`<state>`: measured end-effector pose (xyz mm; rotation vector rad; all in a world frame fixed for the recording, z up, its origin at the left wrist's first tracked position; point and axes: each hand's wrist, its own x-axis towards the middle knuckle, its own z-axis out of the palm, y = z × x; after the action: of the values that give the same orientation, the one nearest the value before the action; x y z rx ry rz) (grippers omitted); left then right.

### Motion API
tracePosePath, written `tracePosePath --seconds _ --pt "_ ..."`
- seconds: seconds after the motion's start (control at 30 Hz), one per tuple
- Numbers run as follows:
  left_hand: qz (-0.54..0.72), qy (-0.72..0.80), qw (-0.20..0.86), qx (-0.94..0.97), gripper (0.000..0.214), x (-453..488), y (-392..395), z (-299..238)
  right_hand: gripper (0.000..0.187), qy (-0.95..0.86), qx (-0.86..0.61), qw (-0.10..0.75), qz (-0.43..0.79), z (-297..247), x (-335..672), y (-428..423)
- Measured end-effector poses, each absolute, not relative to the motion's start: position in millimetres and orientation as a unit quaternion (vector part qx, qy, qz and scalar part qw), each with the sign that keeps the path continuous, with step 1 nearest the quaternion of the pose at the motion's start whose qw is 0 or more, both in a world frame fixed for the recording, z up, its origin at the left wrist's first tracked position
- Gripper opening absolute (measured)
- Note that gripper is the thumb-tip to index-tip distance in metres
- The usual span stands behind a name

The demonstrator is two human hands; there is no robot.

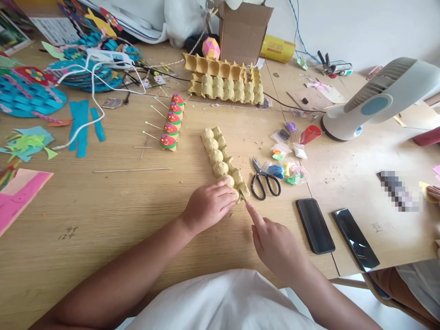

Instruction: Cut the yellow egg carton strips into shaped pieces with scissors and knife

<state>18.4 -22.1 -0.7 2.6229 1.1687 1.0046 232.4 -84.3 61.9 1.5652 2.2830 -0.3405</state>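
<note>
A yellowish egg carton strip [220, 158], cups facing down, lies on the table in front of me. My left hand [209, 204] presses over its near end, fingers together across the last cups. Just right of that end is my right hand [275, 240], its index finger stretched along a thin knife [244, 197] whose tip touches the carton's edge. Most of the knife is hidden under the hand. Black-handled scissors [263, 178] rest open to the right of the strip. Beyond, to the left, stands a painted egg carton caterpillar [173, 121] in red and green.
More egg carton pieces [232, 87] lie at the back. On the right are bagged coloured clay [277, 171], a red cup [310, 134], a white fan [364, 101] and two phones [315, 225]. Blue woven paper crafts [27, 91] crowd the left; another person's hand [433, 192] shows at right.
</note>
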Motion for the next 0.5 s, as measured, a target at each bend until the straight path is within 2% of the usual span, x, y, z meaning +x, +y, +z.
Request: tracePosePath --seconds 0.13,0.5 --pt "0.331 0.384 0.044 0.861 0.014 18 -22 0 0.062 0.804 0.553 0.182 -0.118 67 226 -79" --pt "0.340 0.385 0.050 0.857 0.014 19 -22 -1 0.072 0.806 0.496 0.314 -0.078 117 219 -58"
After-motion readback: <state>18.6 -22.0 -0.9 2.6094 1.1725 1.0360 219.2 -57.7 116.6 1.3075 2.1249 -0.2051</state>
